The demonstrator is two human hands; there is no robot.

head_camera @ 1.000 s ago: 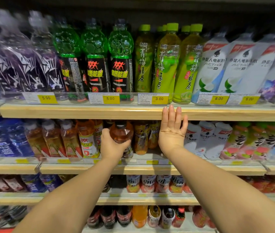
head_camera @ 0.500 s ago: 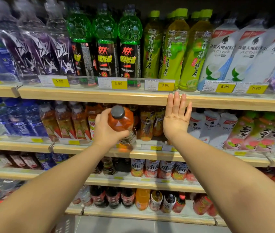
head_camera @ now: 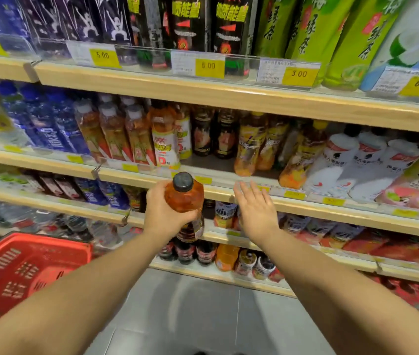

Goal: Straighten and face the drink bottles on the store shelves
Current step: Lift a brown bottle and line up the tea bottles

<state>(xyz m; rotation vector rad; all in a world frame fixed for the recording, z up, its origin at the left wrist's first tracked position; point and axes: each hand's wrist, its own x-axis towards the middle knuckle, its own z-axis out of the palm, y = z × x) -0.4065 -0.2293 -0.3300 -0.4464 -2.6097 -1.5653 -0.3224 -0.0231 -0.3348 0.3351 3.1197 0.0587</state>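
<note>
Landmark: middle shelf point(head_camera: 357, 215), the light wood board with yellow price tags on its front edge.

- Left hand point(head_camera: 163, 213): fingers wrapped round the body of an orange drink bottle point(head_camera: 184, 198), dark grey cap up and towards the camera. The bottle is off the shelf, held in front of and just below its front edge, roughly upright.
- Right hand point(head_camera: 255, 208): holds nothing, flat, fingers straight and slightly spread, palm down, in front of the shelf's front edge. Can't tell whether the fingertips touch it.
- On the shelf, directly behind the held bottle: a bare patch of shelf floor point(head_camera: 211, 167), with two dark-labelled bottles point(head_camera: 203, 134) standing at the back of it.
- On the shelf, left of that patch: orange bottles with white-and-yellow labels point(head_camera: 165, 144), then red-labelled tea bottles point(head_camera: 113, 134), then blue bottles point(head_camera: 47, 124).
- On the shelf, right of the patch: yellow-labelled bottles point(head_camera: 250, 147), leaning in this view, then white bottles point(head_camera: 372, 162).
- One level above the shelf: black-labelled bottles point(head_camera: 188, 21) and green tea bottles point(head_camera: 313, 32), with a 3.00 tag point(head_camera: 298, 74) in front.
- Below the shelf: two more rows of bottles, blurred.
- Below the shelf, to the far left: red shopping basket point(head_camera: 24, 272).
</note>
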